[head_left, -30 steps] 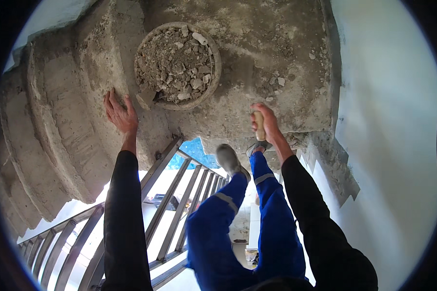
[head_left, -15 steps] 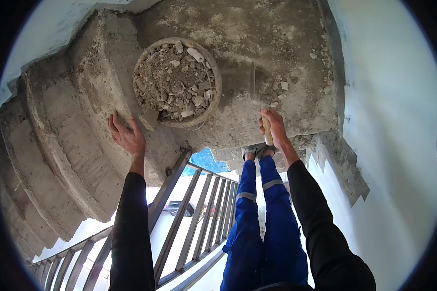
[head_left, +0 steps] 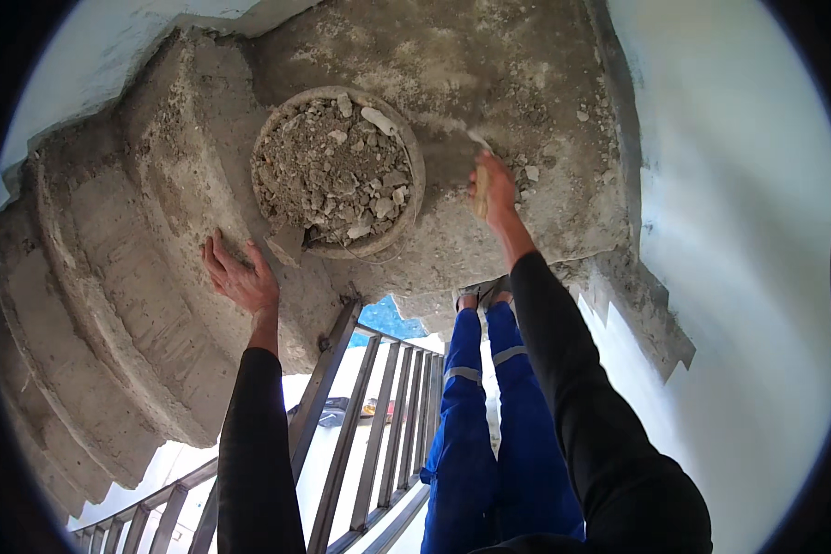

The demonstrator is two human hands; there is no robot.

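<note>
My right hand (head_left: 497,189) is closed round the wooden handle of a trowel (head_left: 480,194) over the dusty concrete landing (head_left: 489,65). Little of the trowel's blade shows beyond my fist. Small rubble bits (head_left: 531,173) lie beside that hand. To its left stands a round tub (head_left: 414,194), heaped with broken concrete and grit (head_left: 332,171), a thin wire at its near rim. My left hand (head_left: 242,277) lies with fingers apart on the concrete step (head_left: 189,194), left of the tub. A flat grey piece (head_left: 287,245) sits between that hand and the tub.
Rough concrete stairs (head_left: 92,277) run along the left. A metal railing (head_left: 351,443) stands between my left arm and my blue-trousered legs (head_left: 471,415). A white wall (head_left: 711,185) rises at the right. My feet are near the landing's broken front edge (head_left: 563,258).
My right hand has moved the trowel farther away and slightly left across the landing. The left hand stays on the step; the view has shifted a little.
</note>
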